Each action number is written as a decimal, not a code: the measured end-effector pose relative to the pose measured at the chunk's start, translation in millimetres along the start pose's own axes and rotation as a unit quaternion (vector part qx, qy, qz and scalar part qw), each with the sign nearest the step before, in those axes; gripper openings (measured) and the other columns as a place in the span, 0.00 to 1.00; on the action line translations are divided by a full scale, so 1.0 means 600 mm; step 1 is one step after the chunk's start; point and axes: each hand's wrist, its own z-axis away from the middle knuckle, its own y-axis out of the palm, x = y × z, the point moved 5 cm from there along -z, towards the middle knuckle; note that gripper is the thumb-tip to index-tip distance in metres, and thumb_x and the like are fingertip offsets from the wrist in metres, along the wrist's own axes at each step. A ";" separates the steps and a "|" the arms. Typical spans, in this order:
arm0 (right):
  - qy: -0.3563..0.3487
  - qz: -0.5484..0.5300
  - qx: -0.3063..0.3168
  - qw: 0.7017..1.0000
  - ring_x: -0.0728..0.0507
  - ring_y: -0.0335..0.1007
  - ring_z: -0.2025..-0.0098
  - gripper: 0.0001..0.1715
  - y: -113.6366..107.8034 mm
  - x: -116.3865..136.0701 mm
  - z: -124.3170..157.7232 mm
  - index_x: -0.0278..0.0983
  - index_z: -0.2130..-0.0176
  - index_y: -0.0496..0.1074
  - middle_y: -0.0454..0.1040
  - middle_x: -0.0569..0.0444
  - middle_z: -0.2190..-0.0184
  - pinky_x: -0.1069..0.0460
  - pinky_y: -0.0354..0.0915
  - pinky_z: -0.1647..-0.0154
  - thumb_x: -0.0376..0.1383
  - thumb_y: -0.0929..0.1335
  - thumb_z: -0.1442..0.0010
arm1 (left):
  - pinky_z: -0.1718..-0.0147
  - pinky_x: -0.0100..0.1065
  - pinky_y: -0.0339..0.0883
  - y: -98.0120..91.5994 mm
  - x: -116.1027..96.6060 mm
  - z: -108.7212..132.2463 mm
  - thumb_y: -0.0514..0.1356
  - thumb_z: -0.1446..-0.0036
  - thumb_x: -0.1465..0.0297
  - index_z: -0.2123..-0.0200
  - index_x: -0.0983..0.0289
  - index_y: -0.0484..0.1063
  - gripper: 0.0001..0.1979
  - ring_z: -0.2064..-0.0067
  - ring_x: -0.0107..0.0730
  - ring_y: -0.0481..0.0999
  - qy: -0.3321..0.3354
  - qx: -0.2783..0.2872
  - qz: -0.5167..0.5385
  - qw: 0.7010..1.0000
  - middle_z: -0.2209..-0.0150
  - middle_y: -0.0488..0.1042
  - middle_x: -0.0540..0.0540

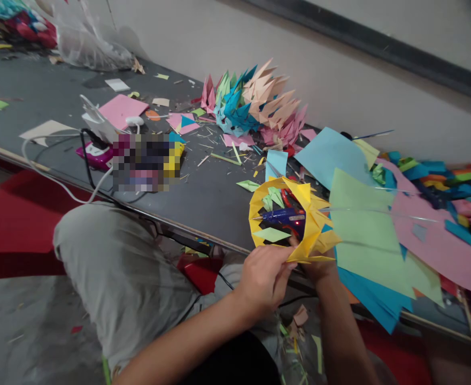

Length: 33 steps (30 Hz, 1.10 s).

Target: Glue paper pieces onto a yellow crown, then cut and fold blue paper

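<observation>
A ring of folded yellow paper [305, 200] with pointed tips is held up at the table's front edge. My left hand [265, 275] pinches its lower rim between thumb and fingers. At the ring's lower right, my right hand [319, 264] grips it too, its fingers mostly hidden behind the paper. Through the ring's opening I see a dark blue glue gun [285, 216] with a small red light, lying on the table. Light green folded pieces [273, 198] also show through the opening, and a green diamond-shaped piece [272, 234] appears near its lower rim.
Pink, peach, blue and green folded-paper rings [255, 107] stand against the wall. Paper sheets [369, 230] overlap on the right, beside a colourful scrap pile [452, 182]. A purple power strip [94, 155] with a white cable lies left. A plastic bag [93, 43] sits far left.
</observation>
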 end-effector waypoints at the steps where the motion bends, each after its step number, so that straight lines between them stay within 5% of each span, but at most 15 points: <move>1: -0.001 0.001 0.001 1.000 0.35 0.72 0.62 0.17 0.000 0.000 0.000 0.35 0.60 0.69 0.76 0.44 0.65 0.40 0.68 0.60 0.39 0.64 0.50 | 0.67 0.33 0.68 0.000 0.000 0.000 0.50 0.38 0.73 0.57 0.67 0.66 0.09 0.66 0.33 0.74 0.001 -0.001 0.000 1.000 0.67 0.76 0.58; 10: -0.004 -0.029 -0.009 1.000 0.33 0.67 0.52 0.25 -0.002 -0.008 0.001 0.35 0.53 0.66 0.73 0.41 0.56 0.39 0.66 0.54 0.43 0.64 0.50 | 0.65 0.33 0.68 0.003 0.003 0.004 0.50 0.38 0.73 0.57 0.66 0.66 0.09 0.65 0.33 0.74 -0.010 0.012 0.002 1.000 0.66 0.76 0.57; 16: 0.028 -0.090 -0.003 0.996 0.35 0.70 0.60 0.16 -0.019 0.000 -0.009 0.37 0.62 0.70 0.75 0.44 0.67 0.41 0.68 0.60 0.42 0.62 0.49 | 0.66 0.32 0.67 0.003 0.002 0.005 0.49 0.38 0.73 0.57 0.66 0.66 0.08 0.66 0.33 0.73 -0.010 0.011 -0.001 1.000 0.67 0.75 0.57; 24: 0.059 -0.103 0.019 0.993 0.38 0.71 0.63 0.14 -0.034 0.008 -0.016 0.39 0.70 0.71 0.76 0.45 0.68 0.45 0.68 0.63 0.42 0.60 0.49 | 0.66 0.33 0.67 0.004 0.003 0.005 0.50 0.38 0.72 0.57 0.66 0.66 0.09 0.66 0.33 0.73 -0.018 0.017 0.005 1.000 0.67 0.75 0.57; 33: 0.077 -0.031 0.031 0.996 0.39 0.72 0.61 0.15 -0.039 -0.008 -0.013 0.37 0.63 0.71 0.75 0.45 0.64 0.48 0.68 0.66 0.41 0.62 0.49 | 0.66 0.33 0.68 0.005 0.001 0.003 0.49 0.38 0.72 0.57 0.66 0.66 0.09 0.66 0.33 0.74 -0.012 0.015 0.007 1.000 0.67 0.75 0.57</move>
